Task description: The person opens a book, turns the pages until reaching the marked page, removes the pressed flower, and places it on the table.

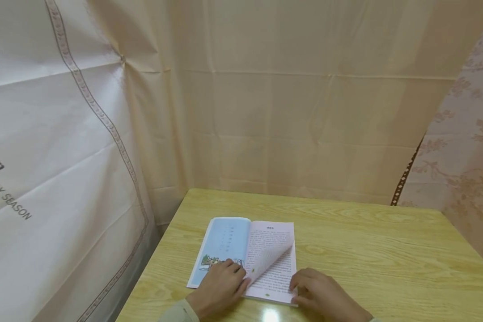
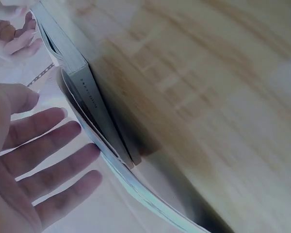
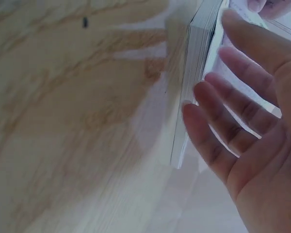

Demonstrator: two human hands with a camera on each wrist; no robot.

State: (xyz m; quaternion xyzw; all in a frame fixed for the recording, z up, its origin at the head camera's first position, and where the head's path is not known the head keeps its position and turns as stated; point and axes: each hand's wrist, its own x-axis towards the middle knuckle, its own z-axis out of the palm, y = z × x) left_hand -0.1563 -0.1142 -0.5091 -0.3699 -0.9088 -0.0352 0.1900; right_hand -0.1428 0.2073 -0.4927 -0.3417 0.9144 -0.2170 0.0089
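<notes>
An open paperback book (image 1: 254,237) lies flat on the wood-grain table (image 1: 370,241), closer to the table's left edge than to its right. The left page (image 1: 227,235) is light blue, with a coloured drawing toward the bottom; the right page (image 1: 271,284) is pinkish and set with dense print. One leaf (image 1: 267,261) stands off the right side in a curl, bowed over toward the gutter.

The left hand (image 1: 221,284) lies across the lower left page and the gutter, its thumb beside the lower end of the curled leaf. Its fingers are extended and apart — whether the thumb bears on the leaf cannot be told. The right hand (image 1: 319,290) is at the lower right edge of the book, fingers slightly bent and spaced apart, tips beside the page block (image 3: 201,36); firm contact cannot be confirmed.

Room: a wide stretch of table runs right of the book, a narrower strip on the left, and a band beyond its top edge — up to the beige curtain (image 1: 290,112) behind. Printed cloth (image 1: 80,152) hangs left, floral cloth (image 1: 463,170) right.
</notes>
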